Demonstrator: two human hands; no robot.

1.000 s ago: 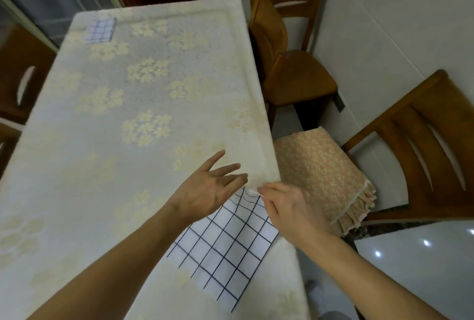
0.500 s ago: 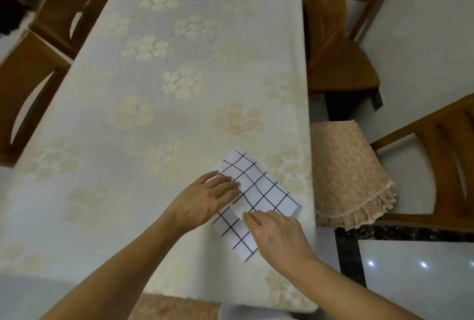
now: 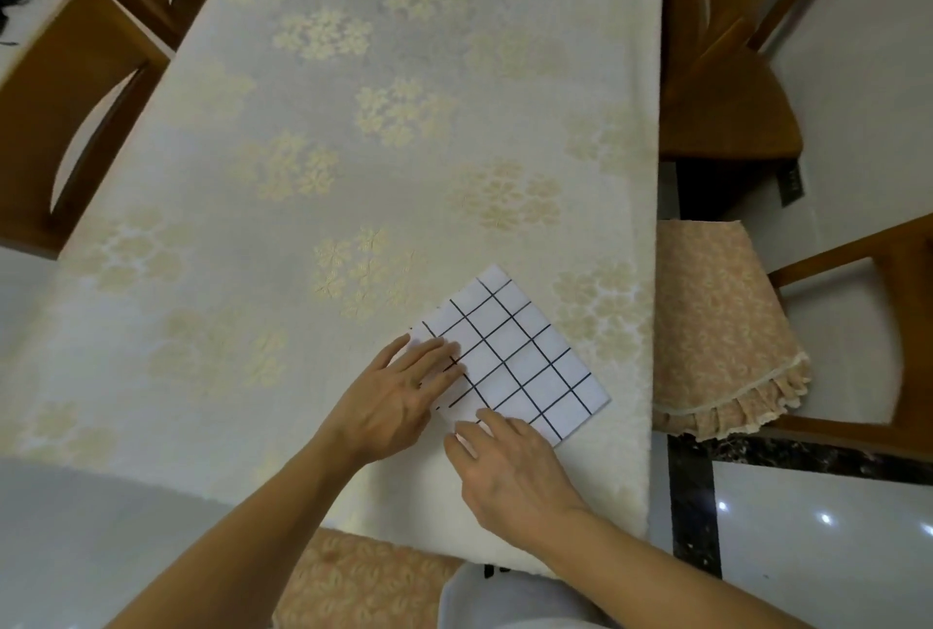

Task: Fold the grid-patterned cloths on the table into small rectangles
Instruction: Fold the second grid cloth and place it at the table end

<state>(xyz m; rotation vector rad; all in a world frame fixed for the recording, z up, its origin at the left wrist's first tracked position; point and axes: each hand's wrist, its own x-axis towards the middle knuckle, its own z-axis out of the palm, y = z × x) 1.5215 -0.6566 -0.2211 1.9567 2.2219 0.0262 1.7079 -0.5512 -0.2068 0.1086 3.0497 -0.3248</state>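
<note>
Cream tabletop [image 3: 353,123]: grid cloth [image 3: 525,356] now folded smaller, my left hand [image 3: 399,401] and right hand [image 3: 510,467] pressing flat, fingers spread, fold nearly done.

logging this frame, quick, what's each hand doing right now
Left hand: open, fingers flat on the white black-gridded folded cloth.
Right hand: open, fingertips touching the cloth's near edge.

Soft, even indoor light is falling from above, leaving only faint shadows under the hands. Small bright glare spots are showing on the glossy floor [image 3: 808,517] at lower right. The wide lens is bending the table [image 3: 353,123] edges and chairs outward, and slight motion blur is softening the whole frame, most at the edges
</note>
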